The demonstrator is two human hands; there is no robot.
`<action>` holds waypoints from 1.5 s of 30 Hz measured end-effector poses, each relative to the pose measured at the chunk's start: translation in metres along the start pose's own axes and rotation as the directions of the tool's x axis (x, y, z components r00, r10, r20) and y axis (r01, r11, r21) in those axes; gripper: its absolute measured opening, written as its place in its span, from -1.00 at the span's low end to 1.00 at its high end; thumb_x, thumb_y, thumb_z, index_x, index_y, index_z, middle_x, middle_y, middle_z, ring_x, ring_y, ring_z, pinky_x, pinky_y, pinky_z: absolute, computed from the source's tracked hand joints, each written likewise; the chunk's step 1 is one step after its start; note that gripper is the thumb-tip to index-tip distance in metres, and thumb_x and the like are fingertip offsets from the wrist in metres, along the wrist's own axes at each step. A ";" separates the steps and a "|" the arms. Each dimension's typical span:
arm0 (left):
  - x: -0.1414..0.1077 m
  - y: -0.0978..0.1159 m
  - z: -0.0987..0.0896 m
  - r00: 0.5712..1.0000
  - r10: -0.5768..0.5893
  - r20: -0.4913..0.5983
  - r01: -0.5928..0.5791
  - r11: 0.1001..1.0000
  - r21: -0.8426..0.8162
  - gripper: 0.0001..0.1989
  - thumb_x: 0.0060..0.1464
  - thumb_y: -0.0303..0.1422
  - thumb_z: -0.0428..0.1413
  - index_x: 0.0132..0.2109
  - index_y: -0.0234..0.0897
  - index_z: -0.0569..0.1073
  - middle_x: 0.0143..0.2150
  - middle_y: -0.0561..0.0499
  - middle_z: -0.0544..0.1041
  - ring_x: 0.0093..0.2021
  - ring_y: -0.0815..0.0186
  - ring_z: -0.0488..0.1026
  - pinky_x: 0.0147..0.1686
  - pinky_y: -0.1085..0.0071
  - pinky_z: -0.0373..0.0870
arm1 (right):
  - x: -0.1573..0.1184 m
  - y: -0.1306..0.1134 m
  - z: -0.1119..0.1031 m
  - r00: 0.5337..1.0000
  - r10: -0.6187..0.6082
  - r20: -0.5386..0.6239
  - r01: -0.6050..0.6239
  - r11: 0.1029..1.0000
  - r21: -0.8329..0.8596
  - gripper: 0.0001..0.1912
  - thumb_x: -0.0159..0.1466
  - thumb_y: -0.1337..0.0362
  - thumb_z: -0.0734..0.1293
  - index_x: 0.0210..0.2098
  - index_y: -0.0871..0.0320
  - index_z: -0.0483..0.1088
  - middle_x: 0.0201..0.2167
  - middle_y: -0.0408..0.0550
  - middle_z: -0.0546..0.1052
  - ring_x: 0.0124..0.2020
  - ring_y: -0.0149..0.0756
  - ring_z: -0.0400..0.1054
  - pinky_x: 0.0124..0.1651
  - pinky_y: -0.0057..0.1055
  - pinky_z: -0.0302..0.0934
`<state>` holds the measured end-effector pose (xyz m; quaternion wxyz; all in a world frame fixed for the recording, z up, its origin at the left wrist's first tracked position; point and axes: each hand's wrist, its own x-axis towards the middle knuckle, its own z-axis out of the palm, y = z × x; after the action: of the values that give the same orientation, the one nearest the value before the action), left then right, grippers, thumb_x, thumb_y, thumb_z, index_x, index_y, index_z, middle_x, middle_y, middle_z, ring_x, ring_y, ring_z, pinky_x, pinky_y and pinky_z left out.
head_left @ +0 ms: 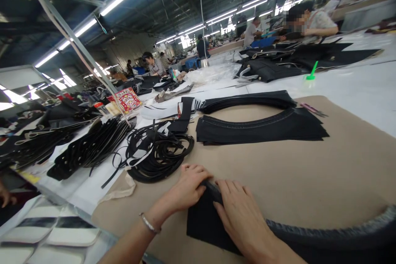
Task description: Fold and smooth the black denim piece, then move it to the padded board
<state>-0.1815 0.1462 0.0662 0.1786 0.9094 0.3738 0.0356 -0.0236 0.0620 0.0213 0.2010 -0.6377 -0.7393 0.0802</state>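
Note:
A black curved panel of fabric or leather lies on the tan sheet in front of me. Its curved inner edge shows a greyish, crinkled border on the right side. My left hand has fingers and thumb closed on the panel's upper left corner. Close beside it, my right hand grips the same edge, fingers over the border and thumb on the black face. The right forearm hides the panel's middle. Farther off are two stacks of similar curved black pieces, a nearer stack and a farther stack.
Coiled black strips lie left of the stacks. Small pink-handled scissors rest at their right. The tan sheet covers the white table. A green-tipped bottle stands farther back. Black pieces lie at left; co-workers sit beyond.

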 end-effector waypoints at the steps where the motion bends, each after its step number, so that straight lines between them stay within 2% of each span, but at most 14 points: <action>1: 0.003 -0.001 -0.002 1.000 0.012 0.023 -0.013 1.000 0.010 -0.60 0.00 -0.58 0.04 -0.02 -0.12 0.44 -0.07 0.02 0.49 0.04 0.20 0.32 0.07 0.16 0.02 | 0.003 -0.001 -0.001 0.999 0.019 0.030 -0.019 1.000 0.002 -0.72 0.22 0.39 0.33 -0.06 0.16 0.38 -0.16 0.02 0.49 -0.13 -0.07 0.33 -0.09 -0.15 0.12; 7: 0.016 -0.009 -0.009 0.992 0.070 0.104 -0.075 0.996 0.041 -0.72 -0.10 -0.57 0.09 -0.22 -0.17 0.46 -0.17 0.05 0.44 -0.01 0.20 0.32 0.07 0.14 -0.04 | 0.017 -0.008 -0.011 0.980 0.119 0.162 -0.124 0.992 0.020 -0.83 0.24 0.39 0.32 -0.16 0.17 0.40 -0.20 0.03 0.49 -0.11 -0.05 0.34 -0.07 -0.17 0.10; 14: 0.018 -0.010 -0.011 0.984 0.102 0.144 -0.103 0.995 -0.003 -0.75 -0.09 -0.58 0.09 -0.25 -0.18 0.44 -0.19 0.09 0.48 -0.02 0.24 0.34 0.10 0.19 -0.05 | 0.025 -0.009 -0.009 0.971 0.145 0.188 -0.160 0.985 0.068 -0.82 0.22 0.41 0.33 -0.17 0.15 0.42 -0.17 0.03 0.47 -0.10 -0.08 0.34 -0.11 -0.24 0.12; 17: 0.016 -0.011 -0.009 0.985 0.105 0.137 -0.104 0.994 -0.019 -0.75 -0.03 -0.58 0.08 -0.25 -0.15 0.48 -0.22 0.11 0.51 -0.04 0.27 0.36 0.11 0.19 -0.08 | 0.024 -0.008 -0.009 0.971 0.147 0.190 -0.168 0.981 0.097 -0.84 0.21 0.43 0.31 -0.21 0.15 0.42 -0.19 0.00 0.48 -0.12 -0.11 0.35 -0.12 -0.28 0.13; 21: 0.011 -0.016 -0.007 0.992 0.080 0.102 -0.078 0.997 -0.021 -0.76 0.00 -0.58 0.07 -0.28 -0.14 0.52 -0.25 0.10 0.52 -0.06 0.28 0.37 0.12 0.18 -0.10 | 0.024 -0.007 -0.012 0.965 0.151 0.216 -0.182 0.974 0.134 -0.82 0.21 0.45 0.30 -0.19 0.15 0.39 -0.28 -0.06 0.53 -0.21 -0.20 0.41 -0.23 -0.38 0.15; 25: 0.008 -0.019 -0.006 0.995 0.064 0.082 -0.062 0.998 -0.029 -0.77 0.01 -0.57 0.08 -0.29 -0.14 0.53 -0.25 0.10 0.53 -0.07 0.28 0.38 0.12 0.17 -0.11 | 0.023 -0.007 -0.014 0.958 0.157 0.240 -0.191 0.973 0.126 -0.85 0.22 0.44 0.29 -0.22 0.16 0.42 -0.33 -0.04 0.55 -0.27 -0.17 0.45 -0.30 -0.38 0.14; 29: 0.008 -0.016 -0.008 0.996 0.067 0.059 -0.065 0.997 -0.035 -0.77 0.02 -0.55 0.10 -0.25 -0.13 0.53 -0.22 0.10 0.53 -0.06 0.28 0.39 0.12 0.19 -0.07 | 0.023 -0.009 -0.014 0.962 0.157 0.224 -0.186 0.976 0.116 -0.86 0.22 0.46 0.28 -0.29 0.14 0.44 -0.32 -0.04 0.53 -0.27 -0.18 0.43 -0.29 -0.37 0.14; 35: 0.010 -0.010 -0.003 0.994 0.105 0.013 -0.105 0.994 -0.028 -0.74 0.04 -0.60 0.06 -0.26 -0.18 0.56 -0.26 0.05 0.51 -0.12 0.29 0.39 -0.04 0.33 0.16 | 0.019 -0.006 -0.007 0.975 0.136 0.174 -0.164 0.974 0.156 -0.83 0.25 0.48 0.26 -0.24 0.12 0.42 -0.27 -0.09 0.49 -0.23 -0.23 0.41 -0.21 -0.38 0.20; 41: 0.008 -0.019 0.010 0.983 0.176 -0.050 -0.176 0.984 0.004 -0.70 0.14 -0.60 0.00 -0.20 -0.20 0.59 -0.26 -0.01 0.52 -0.14 0.28 0.37 -0.08 0.38 0.26 | 0.009 -0.001 0.007 0.995 0.056 0.088 -0.068 0.988 0.137 -0.72 0.29 0.52 0.17 -0.15 0.14 0.43 -0.24 -0.04 0.44 -0.20 -0.21 0.38 -0.13 -0.31 0.27; 45: 0.005 -0.025 0.012 0.971 0.233 -0.056 -0.231 0.972 0.040 -0.67 0.18 -0.59 -0.03 -0.13 -0.20 0.58 -0.22 -0.01 0.55 -0.13 0.28 0.39 -0.06 0.37 0.26 | 0.002 0.002 0.013 0.999 -0.018 0.037 0.014 0.995 0.095 -0.58 0.21 0.63 0.13 -0.10 0.17 0.44 -0.24 -0.01 0.43 -0.20 -0.20 0.34 -0.09 -0.28 0.28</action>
<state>-0.1926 0.1625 0.0457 0.1466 0.9483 0.2707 0.0776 -0.0276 0.0664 0.0095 0.2177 -0.6198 -0.7434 0.1256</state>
